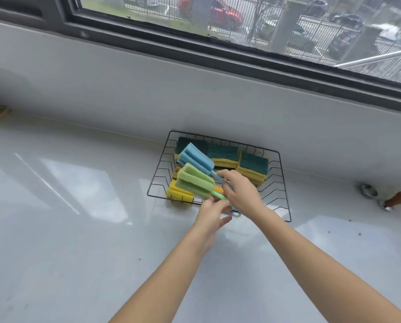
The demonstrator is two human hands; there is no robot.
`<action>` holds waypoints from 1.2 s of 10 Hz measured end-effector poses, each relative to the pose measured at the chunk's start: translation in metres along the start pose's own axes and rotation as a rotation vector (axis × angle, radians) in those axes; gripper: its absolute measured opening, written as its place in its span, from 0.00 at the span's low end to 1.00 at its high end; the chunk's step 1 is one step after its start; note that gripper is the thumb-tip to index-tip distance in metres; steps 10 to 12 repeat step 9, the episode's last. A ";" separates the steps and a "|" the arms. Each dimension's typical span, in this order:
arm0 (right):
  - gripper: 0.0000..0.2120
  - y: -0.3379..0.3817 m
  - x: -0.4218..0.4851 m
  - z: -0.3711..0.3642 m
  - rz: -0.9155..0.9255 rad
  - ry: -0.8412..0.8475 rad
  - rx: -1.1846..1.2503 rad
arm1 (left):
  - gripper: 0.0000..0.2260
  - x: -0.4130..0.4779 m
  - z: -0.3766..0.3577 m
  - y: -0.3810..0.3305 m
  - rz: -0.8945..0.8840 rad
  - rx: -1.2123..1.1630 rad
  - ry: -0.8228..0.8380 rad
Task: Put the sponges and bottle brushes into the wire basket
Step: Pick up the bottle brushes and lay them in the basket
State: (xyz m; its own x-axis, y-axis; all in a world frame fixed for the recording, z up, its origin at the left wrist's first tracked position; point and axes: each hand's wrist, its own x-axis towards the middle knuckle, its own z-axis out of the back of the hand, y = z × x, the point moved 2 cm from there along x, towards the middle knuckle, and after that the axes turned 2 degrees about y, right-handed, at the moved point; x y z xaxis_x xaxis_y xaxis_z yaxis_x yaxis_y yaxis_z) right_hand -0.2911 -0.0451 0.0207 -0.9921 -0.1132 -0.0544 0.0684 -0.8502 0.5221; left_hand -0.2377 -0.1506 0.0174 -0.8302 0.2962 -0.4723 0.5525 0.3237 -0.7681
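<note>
White glossy worktop point(78, 229) runs under a window, with the wire basket point(284, 194) against the wall. Over its front left part hang the green bottle brush point(196, 181) and the blue bottle brush point(196, 158), foam heads up and left, above a yellow brush point(179, 194); sponges point(253, 165) fill the back. The right hand point(241, 193) has its grip closed on the handles; the left hand point(212, 214) pinches the green handle. Best to lower both heads flat, keep the handles inside the rim, then let go.
</note>
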 end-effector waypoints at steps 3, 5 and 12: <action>0.17 -0.015 0.048 -0.029 -0.157 0.155 0.077 | 0.07 0.040 0.007 -0.008 0.220 -0.459 0.032; 0.20 -0.028 0.045 -0.045 -0.222 0.196 0.129 | 0.12 0.051 0.013 -0.006 0.311 -0.678 0.021; 0.18 0.000 0.023 -0.014 -0.080 0.010 0.108 | 0.27 0.031 0.008 -0.034 0.212 -0.541 -0.002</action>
